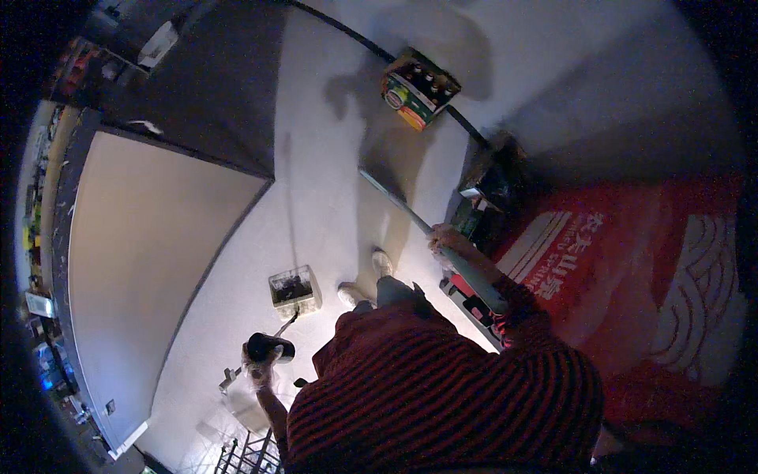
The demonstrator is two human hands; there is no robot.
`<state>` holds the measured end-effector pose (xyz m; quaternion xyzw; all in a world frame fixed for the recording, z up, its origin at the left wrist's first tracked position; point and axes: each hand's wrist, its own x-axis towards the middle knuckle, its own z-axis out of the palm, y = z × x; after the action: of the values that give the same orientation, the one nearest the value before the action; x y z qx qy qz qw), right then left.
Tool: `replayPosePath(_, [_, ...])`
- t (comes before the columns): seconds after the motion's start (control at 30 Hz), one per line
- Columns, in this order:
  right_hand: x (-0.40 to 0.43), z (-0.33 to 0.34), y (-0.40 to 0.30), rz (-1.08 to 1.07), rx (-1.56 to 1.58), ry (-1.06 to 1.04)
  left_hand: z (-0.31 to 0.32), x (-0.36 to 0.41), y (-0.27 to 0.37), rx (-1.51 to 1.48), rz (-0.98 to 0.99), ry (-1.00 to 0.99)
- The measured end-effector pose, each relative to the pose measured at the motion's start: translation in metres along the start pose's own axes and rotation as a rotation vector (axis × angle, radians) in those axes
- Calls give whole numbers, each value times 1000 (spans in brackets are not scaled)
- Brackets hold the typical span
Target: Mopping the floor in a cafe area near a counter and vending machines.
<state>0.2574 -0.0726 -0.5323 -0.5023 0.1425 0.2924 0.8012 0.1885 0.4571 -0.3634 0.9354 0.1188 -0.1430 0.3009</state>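
Observation:
In my left hand point(260, 368), low on the left, is a black cylindrical object point(269, 348); its exact kind is unclear. A thin dark rod point(286, 325) runs down from near that hand to a light-coloured open bin point(312, 296) on the floor with dark contents. Whether the hand also touches the rod cannot be told. Out to the right, my right hand point(450, 240) grips a long pale-green pole point(408, 213). The pole slants across the floor, its thicker end by my forearm.
A cardboard carton of bottles point(408, 106) stands ahead on the floor, near a dark line. Right of me is a red printed panel point(592, 308) bearing writing, with dark boxes point(488, 183) beside it. A pale counter point(154, 237) lies left, a black wire rack point(249, 453) lower left.

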Motion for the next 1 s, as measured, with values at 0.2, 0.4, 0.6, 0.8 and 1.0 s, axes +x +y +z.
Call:
replayPosePath(0.2, [110, -25, 22, -128, 255, 27, 1, -18, -5, -42, -98, 9])
replayPosePath(0.4, [230, -85, -4, -416, -487, -7, 21, -63, -21, 16, -220, 106])
replayPosePath(0.6, [280, -115, -28, -1021, -683, -150, 22, -89, 23, -175, -303, 82])
replayPosePath(0.8, [236, -64, -60, -80, -643, 368, 25, -81, 34, -147, -375, 65])
replayPosePath(1.0, [188, -97, -4, -175, -509, 392, 34, -70, 7, -219, -226, 44])
